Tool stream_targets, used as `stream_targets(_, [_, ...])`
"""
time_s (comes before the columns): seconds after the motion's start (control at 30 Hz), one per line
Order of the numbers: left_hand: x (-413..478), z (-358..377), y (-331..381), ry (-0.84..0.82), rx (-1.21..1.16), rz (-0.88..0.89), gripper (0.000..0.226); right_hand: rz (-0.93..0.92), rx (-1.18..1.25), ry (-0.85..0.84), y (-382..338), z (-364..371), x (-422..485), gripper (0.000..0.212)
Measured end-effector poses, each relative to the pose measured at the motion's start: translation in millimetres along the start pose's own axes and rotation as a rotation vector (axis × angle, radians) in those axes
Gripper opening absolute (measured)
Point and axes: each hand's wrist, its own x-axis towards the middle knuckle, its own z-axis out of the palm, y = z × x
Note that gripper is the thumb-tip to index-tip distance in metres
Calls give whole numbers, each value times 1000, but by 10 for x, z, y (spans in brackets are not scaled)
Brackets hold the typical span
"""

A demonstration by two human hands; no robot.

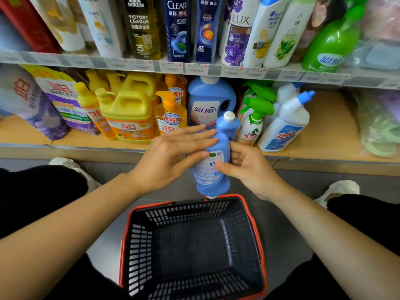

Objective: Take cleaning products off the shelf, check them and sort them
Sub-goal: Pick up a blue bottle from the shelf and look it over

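The blue bottle (211, 180) hangs mid-frame above the basket (138, 241), with the right grip (249, 169) curled round it and the left grip (171, 156) flat-fingered against its side. Turned for checking in so light a hold, it could slip and drop.

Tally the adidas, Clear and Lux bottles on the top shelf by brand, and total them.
adidas bottle: 1
Clear bottles: 2
Lux bottle: 1
Total: 4
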Motion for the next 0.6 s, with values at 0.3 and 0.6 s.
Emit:
stream_targets(0.3, [15,90,133,273,-107,-330,34,-11,81,53,-80,-29,-29,43])
stream_targets(0.6, [35,14,37,-42,40,101,33,22,55,40,-75,9,-69,40])
